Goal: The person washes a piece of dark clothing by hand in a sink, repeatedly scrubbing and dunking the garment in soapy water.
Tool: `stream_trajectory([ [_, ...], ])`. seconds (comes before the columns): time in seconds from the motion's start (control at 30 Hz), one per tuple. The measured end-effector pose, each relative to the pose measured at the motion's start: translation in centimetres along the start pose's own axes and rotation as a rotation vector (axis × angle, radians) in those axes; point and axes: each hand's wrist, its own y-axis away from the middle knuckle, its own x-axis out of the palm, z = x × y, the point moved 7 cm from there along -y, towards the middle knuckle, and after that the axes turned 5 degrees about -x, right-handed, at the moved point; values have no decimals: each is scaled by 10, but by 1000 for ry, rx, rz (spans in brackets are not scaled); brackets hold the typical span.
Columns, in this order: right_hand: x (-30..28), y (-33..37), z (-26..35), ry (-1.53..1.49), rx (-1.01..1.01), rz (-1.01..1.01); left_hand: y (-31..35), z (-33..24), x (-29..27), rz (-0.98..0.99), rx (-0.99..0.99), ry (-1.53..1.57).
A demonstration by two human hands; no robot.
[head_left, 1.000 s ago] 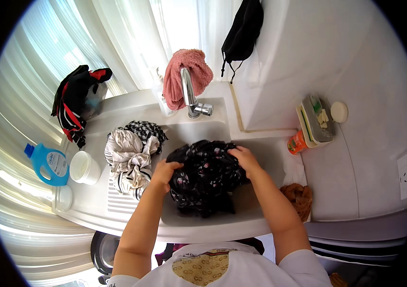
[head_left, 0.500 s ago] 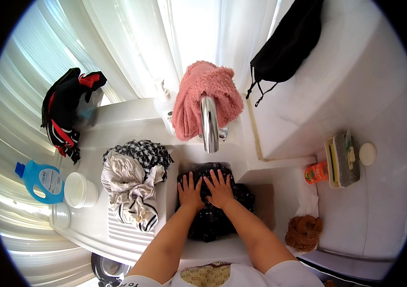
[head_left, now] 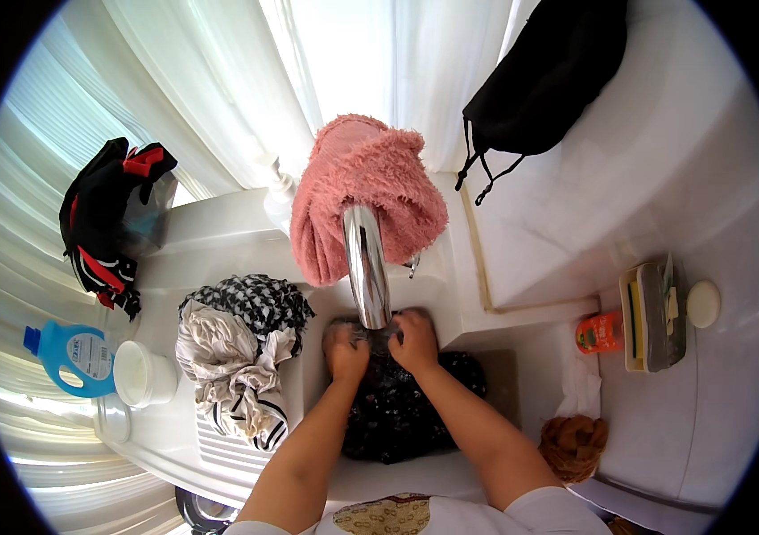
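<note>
A black cloth garment (head_left: 402, 415) with small light specks lies bunched and wet in the sink basin (head_left: 509, 392). My left hand (head_left: 346, 351) and my right hand (head_left: 413, 341) are side by side at its far end, close to the mouth of the chrome faucet (head_left: 367, 272). The fingers of both hands curl down into the dark cloth and grip it; their tips are hidden. Over the faucet's base hangs a pink fluffy towel (head_left: 362, 183).
Left of the basin, a pile of white and black-and-white clothes (head_left: 237, 348) lies on the ridged washboard. Beyond it stand a white tub (head_left: 144, 374) and a blue detergent bottle (head_left: 85, 361). On the right are an orange container (head_left: 600, 333), a sponge holder (head_left: 656, 316) and a brown scrunched cloth (head_left: 573, 448).
Both hands have moved away from me to the basin's far end. Their fingers, earlier spread flat on the garment, are now curled into it. The view has shifted slightly.
</note>
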Motion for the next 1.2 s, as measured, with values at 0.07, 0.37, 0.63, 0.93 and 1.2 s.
stream_trajectory([
  [0.07,-6,9,21,158,151,-58,18,30,-3,-334,-155,318],
  [0.37,-1,66,104,-375,-69,79,50,21,32,577,-537,1771],
  [0.63,-16,63,71,-268,90,-302,89,-10,30,449,-674,1699],
  [0.93,-33,59,67,-200,238,-403,107,-24,10,367,-726,1503],
  [1.2,-21,51,84,-247,40,-230,98,-14,-6,281,-794,1304],
])
